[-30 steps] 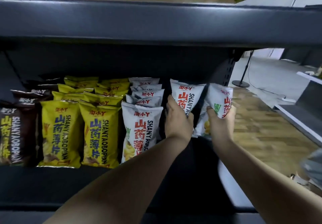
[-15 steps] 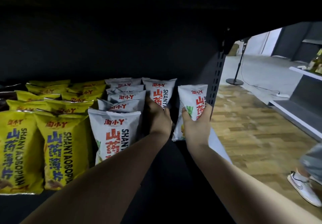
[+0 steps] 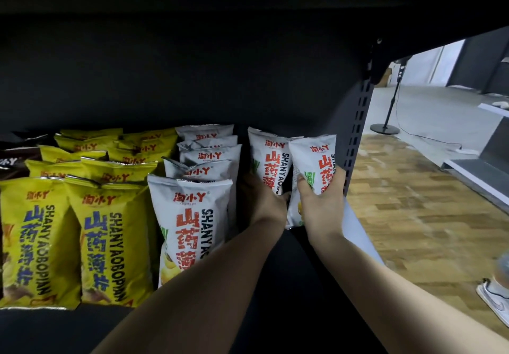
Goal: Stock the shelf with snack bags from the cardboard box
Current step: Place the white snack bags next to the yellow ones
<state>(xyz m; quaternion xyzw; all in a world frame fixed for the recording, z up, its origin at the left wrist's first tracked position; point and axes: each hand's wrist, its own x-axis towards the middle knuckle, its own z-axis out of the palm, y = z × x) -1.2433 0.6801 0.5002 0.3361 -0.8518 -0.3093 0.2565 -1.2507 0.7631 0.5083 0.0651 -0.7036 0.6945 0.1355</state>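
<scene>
Right hand: I saw the right hand [image 3: 321,205] gripping a white snack bag [image 3: 316,166] at its middle, upright, just inside the shelf upright [image 3: 356,133].
Left hand: the left hand [image 3: 264,202] gripped a second white bag [image 3: 271,160], touching the first.
Change: both bags had moved deeper into the shelf since a second earlier.
Meaning: I judged a new column was starting beside the white row [image 3: 192,216].
Cardboard box: not in view.

"SHANYAOBOPIAN" on yellow bags [image 3: 110,246], "淘小Y" and "山药" on white bags [image 3: 190,224]
</scene>
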